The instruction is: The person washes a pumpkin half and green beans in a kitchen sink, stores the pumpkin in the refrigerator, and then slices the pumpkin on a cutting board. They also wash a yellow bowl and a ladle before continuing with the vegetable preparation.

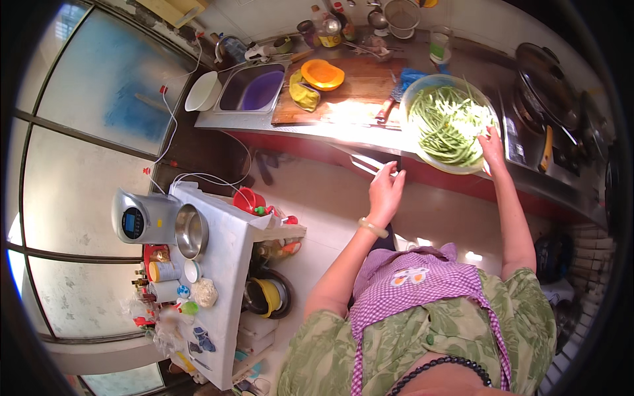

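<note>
A large clear bowl (407, 119) full of long green beans (446, 128) is at the counter's front edge. At its right side, my right hand (492, 151) has its fingertips over the beans; whether they pinch any is unclear. My left hand (385, 195), with a pale bangle on the wrist, is half curled below and left of the bowl. Bright, pale thin strips (369, 162) reach its fingertips, too glared to identify or to tell if held. Left of the bowl, a knife's brown handle (384, 111) rests on the wooden cutting board (361, 84).
A cut pumpkin half (322, 74) and a yellow-green piece (303, 94) lie on the board. The sink (230, 96) holds a purple basin (262, 91). A lidded wok (547, 84) stands on the stove at right. Behind me at left is a table (223, 277) with a steel bowl (190, 231).
</note>
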{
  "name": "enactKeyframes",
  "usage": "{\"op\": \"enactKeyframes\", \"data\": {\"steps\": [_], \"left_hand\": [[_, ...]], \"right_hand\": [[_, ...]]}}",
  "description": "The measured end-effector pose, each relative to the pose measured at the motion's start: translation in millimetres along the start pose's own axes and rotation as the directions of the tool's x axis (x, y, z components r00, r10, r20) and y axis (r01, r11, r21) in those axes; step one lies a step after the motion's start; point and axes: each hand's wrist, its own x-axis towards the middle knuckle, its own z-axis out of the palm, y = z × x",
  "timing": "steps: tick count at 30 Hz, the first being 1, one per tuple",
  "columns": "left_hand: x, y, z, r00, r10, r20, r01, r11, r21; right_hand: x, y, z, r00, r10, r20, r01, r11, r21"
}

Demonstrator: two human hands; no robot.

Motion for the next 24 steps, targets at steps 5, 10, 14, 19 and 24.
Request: {"op": "enactKeyframes", "data": {"steps": [5, 10, 14, 19, 24], "left_hand": [[83.1, 50.3, 39.1, 0.955, 0.288, 0.07, -0.28, 0.954, -0.106], [115.0, 42.8, 87.8, 0.904, 0.395, 0.16, -0.397, 0.917, -0.021], [122.3, 40.8, 76.6, 0.91, 0.385, 0.15, -0.377, 0.923, -0.079], [139.7, 44.4, 76.0, 0.905, 0.397, 0.153, -0.385, 0.917, -0.105], [154.9, 61.4, 113.3, 0.841, 0.496, 0.215, -0.491, 0.867, -0.079]], "right_hand": [[85.3, 60.8, 28.4, 0.934, 0.312, 0.173, -0.159, 0.797, -0.582], [79.1, 69.4, 85.6, 0.989, -0.069, 0.132, 0.149, 0.493, -0.857], [79.5, 66.1, 101.7, 0.989, 0.026, 0.146, 0.106, 0.56, -0.822], [100.4, 54.2, 110.4, 0.975, 0.015, 0.221, 0.164, 0.623, -0.765], [99.5, 69.3, 90.2, 0.952, 0.003, 0.306, 0.215, 0.705, -0.676]]}}
